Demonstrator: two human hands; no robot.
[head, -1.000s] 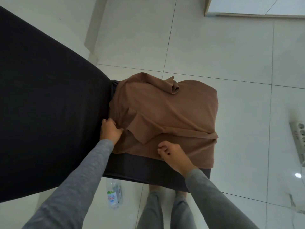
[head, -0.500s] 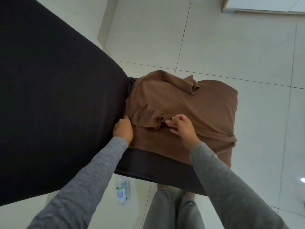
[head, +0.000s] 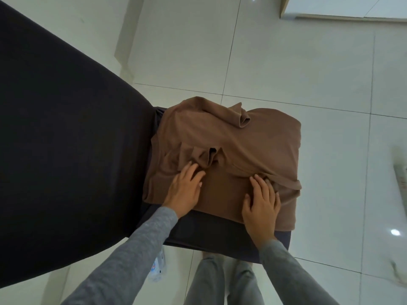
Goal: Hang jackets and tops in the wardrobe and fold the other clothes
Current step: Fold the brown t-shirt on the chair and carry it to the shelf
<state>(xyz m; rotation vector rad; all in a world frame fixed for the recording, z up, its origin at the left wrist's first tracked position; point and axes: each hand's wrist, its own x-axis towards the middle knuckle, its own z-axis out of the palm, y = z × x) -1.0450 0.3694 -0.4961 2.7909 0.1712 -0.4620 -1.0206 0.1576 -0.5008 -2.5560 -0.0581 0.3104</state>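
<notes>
A brown garment (head: 259, 137) lies bunched and partly folded on the end of a dark-covered surface (head: 209, 232). A loose flap is crumpled near its middle and another curls up at its far edge. My left hand (head: 184, 191) lies flat on the near left part of the cloth, fingers spread and straight, pressing it down. My right hand (head: 262, 203) rests flat on the near right part, fingertips touching a ridge of folded cloth. Neither hand grips the fabric.
The dark covered surface (head: 66, 150) fills the whole left side. White tiled floor (head: 286, 62) surrounds it. A plastic water bottle (head: 157, 267) lies on the floor by my legs. A white power strip (head: 400, 179) sits at the right edge, and a pale furniture base (head: 343, 7) at the top right.
My right hand let go of the loose flap and moved back to the near right. My left hand left the cloth's left edge; both now press flat on the garment.
</notes>
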